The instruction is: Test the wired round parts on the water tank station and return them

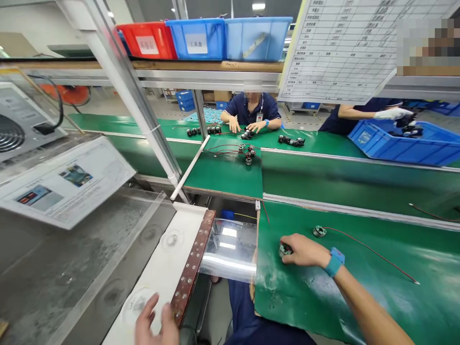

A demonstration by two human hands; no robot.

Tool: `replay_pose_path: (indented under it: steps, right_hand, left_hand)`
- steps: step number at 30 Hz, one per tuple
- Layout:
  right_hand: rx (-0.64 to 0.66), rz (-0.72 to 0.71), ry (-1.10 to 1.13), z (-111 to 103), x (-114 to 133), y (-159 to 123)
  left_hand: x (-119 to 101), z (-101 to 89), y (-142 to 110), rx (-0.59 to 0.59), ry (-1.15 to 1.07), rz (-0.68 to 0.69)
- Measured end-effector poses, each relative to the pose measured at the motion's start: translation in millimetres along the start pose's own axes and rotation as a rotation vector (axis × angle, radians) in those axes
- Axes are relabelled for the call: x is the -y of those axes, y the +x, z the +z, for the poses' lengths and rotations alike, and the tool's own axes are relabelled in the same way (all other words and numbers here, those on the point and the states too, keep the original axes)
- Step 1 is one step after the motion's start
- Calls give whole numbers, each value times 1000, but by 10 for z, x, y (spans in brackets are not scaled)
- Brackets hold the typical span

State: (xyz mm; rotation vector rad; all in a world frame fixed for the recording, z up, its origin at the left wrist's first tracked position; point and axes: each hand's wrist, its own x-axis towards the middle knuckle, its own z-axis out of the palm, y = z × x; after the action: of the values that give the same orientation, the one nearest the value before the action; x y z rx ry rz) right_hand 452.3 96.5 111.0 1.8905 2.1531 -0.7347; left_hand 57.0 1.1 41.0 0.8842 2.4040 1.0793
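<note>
My right hand (304, 250) has its thumb and fingers closed round a small motor (286, 249) with a green circuit board, low over the green mat; the fingers hide part of it. Just beyond that hand lies a second small round motor (319, 231), its red wire (370, 251) trailing to the right. My left hand (157, 322) holds nothing, thumb and fingers apart, above the white strip (165, 268) of the machine at lower left. Close to its fingertips is a clear round disc (133, 306) on the strip. Farther up the strip sits a similar disc (172, 239).
Several wired motors (247, 155) rest on the middle green shelf. Across the bench a person (247, 112) handles dark parts; a gloved hand (393, 113) reaches over a blue bin (406, 143). A metal post (132, 96) and a hanging paper sheet (334, 48) stand in front.
</note>
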Motion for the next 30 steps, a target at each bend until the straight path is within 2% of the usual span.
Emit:
replay_pose_path:
  steps: [1,3,4,6,7,9,10,11,13,15,16,18,20,24,27,30]
  right_hand:
    - [61,-132,66,-82,175,-46]
    - [204,-427,207,-240,540,-102]
    - [292,-578,270,-305,720,-108]
    - [494,-847,355,-389,1063,-60]
    - [590,-949,370,-407,1230,-4]
    - [710,-1084,327,-383,1577,164]
    - [699,-1121,274,-336,1766,267]
    - [637,-1136,204,-264,1966,374]
    - [378,-1101,41,-37,2396,583]
    - [114,-1038,-104,281,2837,765]
    - [34,-1016,-160,460,3048,842]
    - [-16,-1018,-231,824,3420,967]
    - [-5,-1040,-283,1150,3700,1053]
    - [-17,-1036,-343,1578,3948,1166]
    - [-38,-998,-353,1710,3952,1244]
    - [-50,-965,-366,1752,3924,1307]
  left_hand:
    - [-164,28,-151,33,-47,103]
    - [-468,57,-449,126,-174,406]
    - [-593,54,-573,239,-194,554]
    - [-759,5,-734,429,-178,739]
    - [-791,-46,-768,498,-161,777]
    - [-752,-205,-765,535,-120,698]
    - [-685,-312,-745,508,-102,592]
    - [-593,-433,-725,458,-84,462]
    - [-360,-690,-706,346,-61,202]
    - [-106,-923,-736,279,-62,28]
    - [17,-1015,-768,263,-74,-32]
    - [244,-1139,-860,247,-116,-117]
    - [442,-1191,-972,230,-158,-175]
    - [736,-1178,-1181,258,-184,-247]
    - [817,-1128,-1261,363,-223,-299]
    - [747,-1043,-1238,444,-382,-379]
